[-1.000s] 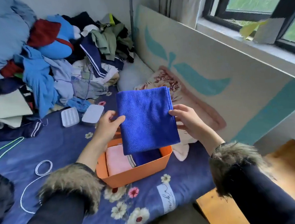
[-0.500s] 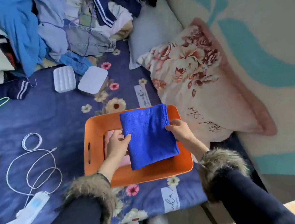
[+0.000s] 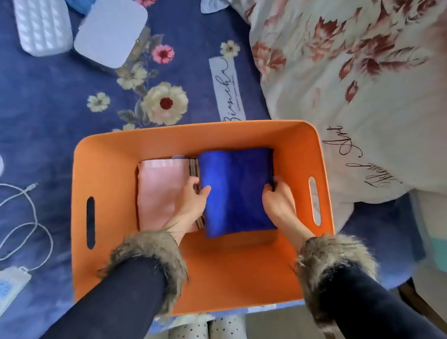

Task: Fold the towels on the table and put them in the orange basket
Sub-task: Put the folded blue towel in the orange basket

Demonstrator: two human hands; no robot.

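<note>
Between your two hands, down inside the orange basket [image 3: 140, 149], lies the folded blue towel [image 3: 235, 192], flat on the basket floor. Your left hand [image 3: 190, 201] holds its left edge, thumb curled over the top and the fingers [image 3: 194, 183] tucked down beside it. Your right hand [image 3: 278, 199] grips the right edge, its fingertips wrapped around and partly hidden under the cloth. Just left of your left fingers sits a folded pink towel [image 3: 162, 190], with a striped edge of another cloth [image 3: 194, 169] showing between the pink and the blue; what that piece is cannot be told.

Judging by this, the blue towel is folded and placed, and what remains for it is to let go and draw your hands out. At least two towels are in the basket. Beyond your fingertips, on the flowered blue bedcover [image 3: 38, 109], you have two white cases [image 3: 110, 31], a cable [image 3: 20, 212] off to your left, and a floral pillow [image 3: 356, 65] to your right. No further towels show in this head view, so whether more are left to fold cannot be told.
</note>
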